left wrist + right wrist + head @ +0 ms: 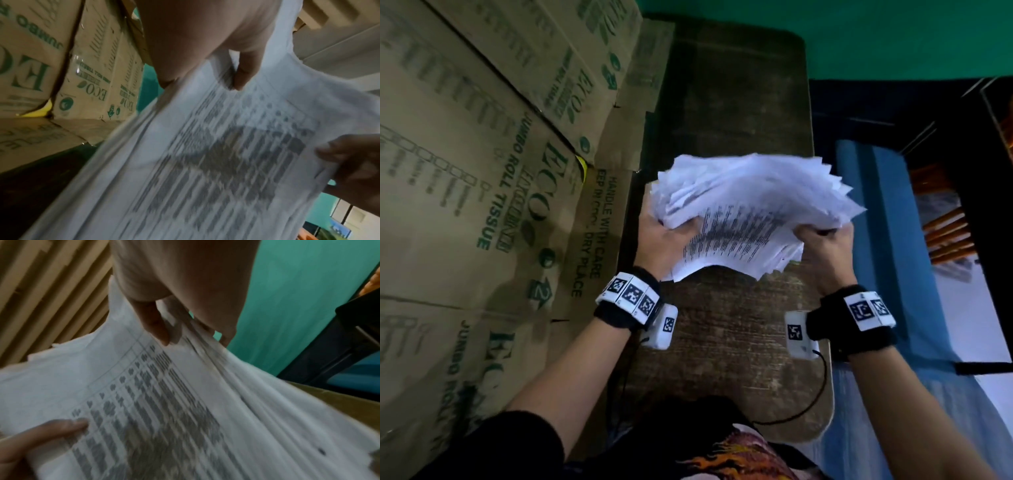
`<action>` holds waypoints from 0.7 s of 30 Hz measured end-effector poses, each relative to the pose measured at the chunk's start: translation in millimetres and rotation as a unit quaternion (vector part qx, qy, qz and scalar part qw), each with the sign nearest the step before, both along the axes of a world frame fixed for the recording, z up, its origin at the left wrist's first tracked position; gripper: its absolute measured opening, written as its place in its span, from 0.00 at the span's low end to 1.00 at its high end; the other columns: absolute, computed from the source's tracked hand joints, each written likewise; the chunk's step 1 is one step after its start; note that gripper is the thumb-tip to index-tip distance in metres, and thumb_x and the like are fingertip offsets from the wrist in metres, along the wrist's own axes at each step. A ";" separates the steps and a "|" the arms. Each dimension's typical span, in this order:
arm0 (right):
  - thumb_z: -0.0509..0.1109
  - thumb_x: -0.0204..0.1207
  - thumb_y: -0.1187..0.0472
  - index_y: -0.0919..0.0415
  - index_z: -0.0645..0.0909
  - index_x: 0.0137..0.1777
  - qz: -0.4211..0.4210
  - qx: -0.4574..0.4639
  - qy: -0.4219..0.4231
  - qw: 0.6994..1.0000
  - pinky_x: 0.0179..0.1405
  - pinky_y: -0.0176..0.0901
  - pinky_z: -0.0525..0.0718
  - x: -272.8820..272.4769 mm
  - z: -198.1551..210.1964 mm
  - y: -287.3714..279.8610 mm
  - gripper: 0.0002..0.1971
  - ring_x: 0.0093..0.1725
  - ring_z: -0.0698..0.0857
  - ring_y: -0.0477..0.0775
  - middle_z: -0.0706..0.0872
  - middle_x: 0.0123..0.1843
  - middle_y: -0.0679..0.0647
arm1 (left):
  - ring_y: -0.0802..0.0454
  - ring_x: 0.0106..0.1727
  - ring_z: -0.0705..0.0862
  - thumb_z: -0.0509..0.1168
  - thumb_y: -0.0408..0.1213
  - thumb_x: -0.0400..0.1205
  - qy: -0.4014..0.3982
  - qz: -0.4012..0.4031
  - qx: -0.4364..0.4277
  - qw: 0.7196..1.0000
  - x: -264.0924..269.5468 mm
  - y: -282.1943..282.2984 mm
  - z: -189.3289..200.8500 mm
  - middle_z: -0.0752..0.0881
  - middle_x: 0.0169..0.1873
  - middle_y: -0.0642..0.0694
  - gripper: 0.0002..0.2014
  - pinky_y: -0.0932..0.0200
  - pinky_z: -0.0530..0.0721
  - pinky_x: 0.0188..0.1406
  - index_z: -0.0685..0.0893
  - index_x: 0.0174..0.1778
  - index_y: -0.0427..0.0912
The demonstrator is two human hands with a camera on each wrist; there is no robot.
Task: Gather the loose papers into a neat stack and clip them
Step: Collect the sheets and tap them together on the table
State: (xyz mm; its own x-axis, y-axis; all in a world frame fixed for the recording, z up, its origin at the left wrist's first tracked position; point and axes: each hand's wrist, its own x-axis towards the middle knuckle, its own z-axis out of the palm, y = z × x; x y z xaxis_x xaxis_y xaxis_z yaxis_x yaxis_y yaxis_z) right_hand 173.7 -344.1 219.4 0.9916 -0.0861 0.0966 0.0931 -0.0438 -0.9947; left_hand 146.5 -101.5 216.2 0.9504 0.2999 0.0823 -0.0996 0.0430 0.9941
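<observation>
A thick, uneven bundle of printed white papers is held up above the dark wooden table, its edges fanned and misaligned. My left hand grips the bundle's left side, thumb on the printed top sheet. My right hand grips the right side, thumb pressed on the top sheet and fingers underneath. The left hand fills the top of the left wrist view, and the right hand does the same in the right wrist view. No clip is in view.
Stacked brown cardboard boxes with green print stand tight against the table's left side. A blue cloth surface lies to the right, with a dark frame and orange slats beyond. A green wall stands behind.
</observation>
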 end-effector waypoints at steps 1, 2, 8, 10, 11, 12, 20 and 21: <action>0.68 0.62 0.78 0.61 0.79 0.57 0.002 -0.006 -0.006 1.000 0.47 0.46 0.83 -0.1 0.9 -4.4 0.23 0.47 0.85 0.52 0.86 0.49 0.55 | 0.59 0.50 0.87 0.74 0.16 0.67 -0.015 -0.024 0.011 1.000 -1.3 4.4 -2.8 0.85 0.49 0.51 0.29 0.65 0.85 0.48 0.75 0.59 0.43; 0.66 0.62 0.79 0.59 0.77 0.60 0.005 -0.003 -0.013 1.000 0.48 0.44 0.82 0.5 1.1 -8.4 0.26 0.47 0.83 0.49 0.85 0.50 0.54 | 0.56 0.51 0.86 0.74 0.16 0.66 -0.029 -0.048 0.022 0.998 -2.2 9.5 -5.6 0.83 0.51 0.45 0.31 0.63 0.85 0.49 0.72 0.61 0.43; 0.68 0.61 0.81 0.65 0.77 0.64 0.100 -0.005 0.015 0.995 0.52 0.46 0.85 8.2 -10.2 -10.1 0.29 0.54 0.86 0.50 0.88 0.55 0.53 | 0.56 0.62 0.82 0.77 0.25 0.66 0.010 -0.134 0.017 0.991 7.0 27.2 -13.2 0.79 0.60 0.42 0.39 0.61 0.80 0.61 0.65 0.71 0.34; 0.70 0.59 0.80 0.72 0.73 0.68 0.113 0.005 0.027 0.993 0.55 0.55 0.85 12.9 -14.5 -5.2 0.33 0.56 0.86 0.59 0.87 0.57 0.64 | 0.66 0.60 0.83 0.76 0.23 0.68 0.038 -0.152 0.039 0.987 10.9 25.2 -13.2 0.80 0.58 0.50 0.35 0.69 0.80 0.59 0.67 0.69 0.30; 0.72 0.59 0.81 0.71 0.70 0.71 0.106 0.016 0.028 0.994 0.59 0.56 0.84 16.1 -15.6 -6.6 0.36 0.60 0.85 0.60 0.83 0.62 0.67 | 0.66 0.58 0.84 0.75 0.21 0.67 0.047 -0.146 0.036 0.987 13.4 27.3 -14.0 0.81 0.57 0.51 0.34 0.69 0.81 0.57 0.68 0.68 0.29; 0.73 0.60 0.82 0.69 0.68 0.72 0.096 0.019 0.028 0.995 0.62 0.54 0.83 19.6 -17.8 -9.9 0.38 0.63 0.83 0.59 0.81 0.65 0.67 | 0.64 0.58 0.84 0.74 0.21 0.66 0.049 -0.134 0.036 0.989 15.8 30.6 -14.4 0.82 0.56 0.50 0.34 0.67 0.82 0.56 0.68 0.68 0.28; 0.79 0.65 0.77 0.59 0.86 0.47 0.012 -0.002 0.045 0.999 0.46 0.45 0.88 17.9 -5.4 11.9 0.15 0.43 0.90 0.45 0.92 0.42 0.46 | 0.60 0.49 0.89 0.80 0.23 0.65 0.066 -0.032 -0.010 0.997 17.3 18.5 -10.4 0.91 0.45 0.56 0.20 0.59 0.87 0.51 0.87 0.48 0.45; 0.80 0.64 0.76 0.60 0.87 0.45 0.016 0.005 0.027 0.999 0.47 0.48 0.88 20.0 0.8 11.3 0.13 0.43 0.90 0.49 0.93 0.41 0.47 | 0.54 0.52 0.89 0.81 0.24 0.63 0.067 -0.025 -0.031 0.997 17.5 24.8 -11.1 0.91 0.47 0.52 0.20 0.51 0.88 0.54 0.88 0.49 0.44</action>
